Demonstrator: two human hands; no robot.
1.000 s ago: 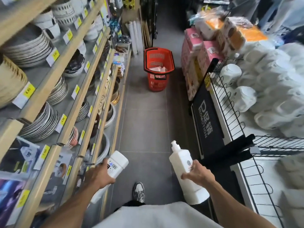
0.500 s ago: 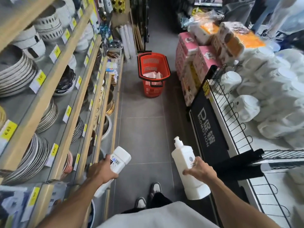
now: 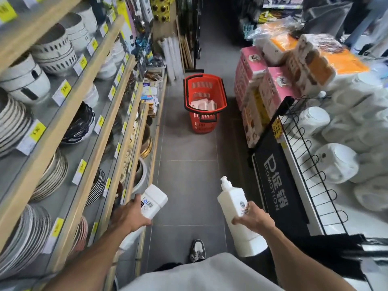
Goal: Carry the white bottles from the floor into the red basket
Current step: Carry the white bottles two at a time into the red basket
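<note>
A grey sneaker (image 3: 197, 249) stands on the tiled floor (image 3: 184, 175). Just ahead, the left grip (image 3: 130, 215) curls round a barcoded white bottle (image 3: 154, 199), flat end forward. The right grip (image 3: 255, 219) wraps a white pump bottle (image 3: 231, 198), nozzle pointing ahead. Both bottles are held in the air. Well down the aisle, the red basket (image 3: 202, 122) sits on the floor, with pale packs (image 3: 202, 105) inside.

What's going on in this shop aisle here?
A person stands in the aisle with a white bottle in each hand. The left hand grips a barcoded bottle, the right hand a pump bottle. The red basket sits on the floor ahead, with pale packs inside. Neither bottle is in it yet.
</note>
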